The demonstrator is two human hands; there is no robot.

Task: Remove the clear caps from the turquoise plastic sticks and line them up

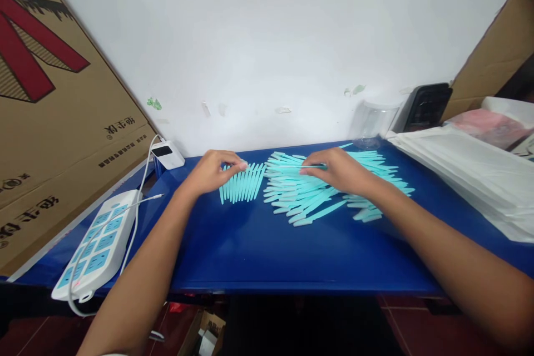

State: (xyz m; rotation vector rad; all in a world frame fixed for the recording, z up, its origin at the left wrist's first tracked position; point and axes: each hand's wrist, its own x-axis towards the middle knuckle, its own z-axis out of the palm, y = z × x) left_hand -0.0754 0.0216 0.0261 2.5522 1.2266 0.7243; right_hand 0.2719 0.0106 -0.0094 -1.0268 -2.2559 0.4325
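My right hand [334, 169] pinches one mint-green eyebrow razor [311, 167], held roughly level above a loose heap of the same razors [287, 194]. My left hand [217, 171] is closed, thumb and fingertips together, over the far left end of a neat row of razors [242, 184]. What those fingertips hold, if anything, I cannot make out. The razors in the row lie side by side, pointing toward me. More razors [365, 208] spread to the right, partly hidden under my right hand and forearm.
All this lies on a blue table [258, 256] against a white wall. A power strip [100, 245] with a white cable and a small white device [167, 154] are at left. On the right stand a clear plastic jar [375, 122] and stacked white bags [463, 172]. A large carton [62, 122] leans at left.
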